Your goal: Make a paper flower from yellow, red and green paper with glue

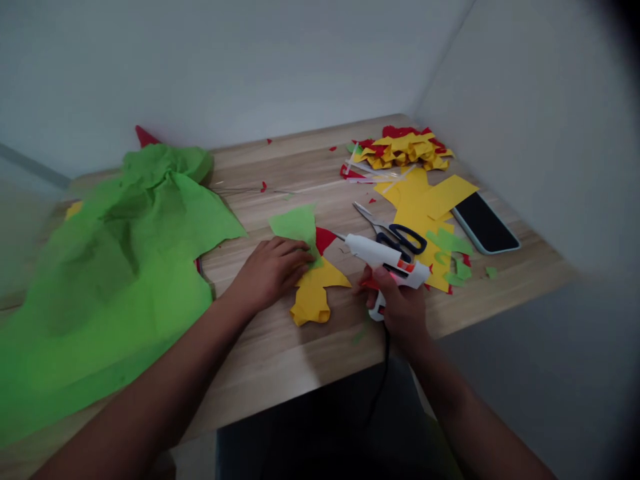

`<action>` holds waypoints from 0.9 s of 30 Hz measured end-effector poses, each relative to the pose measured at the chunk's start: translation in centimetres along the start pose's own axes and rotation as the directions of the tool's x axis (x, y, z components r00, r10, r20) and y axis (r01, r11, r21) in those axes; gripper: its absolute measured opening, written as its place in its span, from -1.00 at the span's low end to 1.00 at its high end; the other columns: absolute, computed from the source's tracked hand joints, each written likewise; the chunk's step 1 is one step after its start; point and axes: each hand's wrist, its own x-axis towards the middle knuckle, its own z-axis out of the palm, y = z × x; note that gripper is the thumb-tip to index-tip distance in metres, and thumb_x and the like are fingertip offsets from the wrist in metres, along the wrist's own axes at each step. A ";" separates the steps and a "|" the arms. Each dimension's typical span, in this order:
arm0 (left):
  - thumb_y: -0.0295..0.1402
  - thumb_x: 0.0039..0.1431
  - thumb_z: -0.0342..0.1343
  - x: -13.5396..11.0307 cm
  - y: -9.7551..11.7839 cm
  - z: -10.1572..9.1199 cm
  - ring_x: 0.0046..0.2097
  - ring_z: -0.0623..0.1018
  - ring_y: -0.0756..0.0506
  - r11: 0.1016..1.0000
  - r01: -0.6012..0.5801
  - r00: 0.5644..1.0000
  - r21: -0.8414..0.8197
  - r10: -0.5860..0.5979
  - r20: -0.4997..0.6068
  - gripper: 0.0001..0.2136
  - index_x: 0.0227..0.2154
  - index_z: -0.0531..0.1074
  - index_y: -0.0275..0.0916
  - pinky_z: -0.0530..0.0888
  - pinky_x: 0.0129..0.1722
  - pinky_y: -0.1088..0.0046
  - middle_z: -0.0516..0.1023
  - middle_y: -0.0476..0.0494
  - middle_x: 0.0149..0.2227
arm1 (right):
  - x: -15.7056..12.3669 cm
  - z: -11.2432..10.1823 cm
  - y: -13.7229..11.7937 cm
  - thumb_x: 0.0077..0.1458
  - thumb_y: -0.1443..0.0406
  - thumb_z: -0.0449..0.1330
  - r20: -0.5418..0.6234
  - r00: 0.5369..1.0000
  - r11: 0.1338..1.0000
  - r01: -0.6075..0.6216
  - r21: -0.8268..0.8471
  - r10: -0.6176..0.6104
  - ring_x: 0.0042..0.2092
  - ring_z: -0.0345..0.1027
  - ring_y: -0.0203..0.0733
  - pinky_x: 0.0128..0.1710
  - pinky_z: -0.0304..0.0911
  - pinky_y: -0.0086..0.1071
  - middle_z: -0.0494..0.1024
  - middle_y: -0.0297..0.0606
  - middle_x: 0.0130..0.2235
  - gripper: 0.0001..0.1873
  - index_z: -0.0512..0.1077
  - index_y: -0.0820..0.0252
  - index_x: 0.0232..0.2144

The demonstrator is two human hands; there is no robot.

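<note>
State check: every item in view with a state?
Paper piece: flat, pressed by left hand.
Glue gun: gripped in right hand, nozzle pointing left.
Scissors: lying unheld.
Phone: face up, screen dark.
Green sheet: crumpled, spread out.
Scraps: heaped at far corner.

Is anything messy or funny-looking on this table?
Yes. The big green sheet is crumpled and sprawls over the table's whole left end. Tiny red scraps are strewn across the middle, and a yellow sheet seems to cover a corner of the phone by the right edge.
</note>
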 end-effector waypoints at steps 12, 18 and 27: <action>-0.12 0.12 0.16 4.9 -4.7 -1.1 -0.11 0.52 -0.29 0.811 0.584 0.793 0.014 -0.567 -0.223 -0.69 -0.17 0.50 -0.20 0.43 -0.13 0.18 0.55 -0.29 -0.15 | -0.9 4.1 0.7 0.14 -0.06 0.18 0.025 0.995 0.990 -0.101 0.097 0.099 -0.72 0.11 -0.40 -0.72 0.03 -0.52 0.32 -0.43 -0.75 -0.52 0.49 0.21 -0.52; -0.23 0.08 0.15 6.6 -4.7 -2.4 -0.32 0.51 -0.14 0.859 0.444 0.859 -0.254 -0.489 -0.152 -0.85 -0.36 0.47 -0.19 0.40 -0.26 0.31 0.57 -0.11 -0.34 | -1.0 3.9 0.7 0.14 -0.06 0.19 -0.001 0.993 0.982 -0.115 0.151 0.116 -0.70 0.17 -0.40 -0.71 0.05 -0.52 0.42 -0.39 -0.67 -0.52 0.50 0.23 -0.50; -0.32 0.06 0.18 10.1 -6.1 -0.5 -0.24 0.51 -0.14 0.914 0.313 0.922 -0.258 -0.357 -0.150 -0.70 -0.11 0.49 -0.24 0.43 -0.20 0.29 0.59 -0.15 -0.22 | -1.3 3.8 0.8 0.11 -0.06 0.22 -0.032 0.990 0.970 -0.130 0.206 0.139 -0.66 0.24 -0.38 -0.71 0.10 -0.50 0.54 -0.31 -0.54 -0.55 0.49 0.22 -0.48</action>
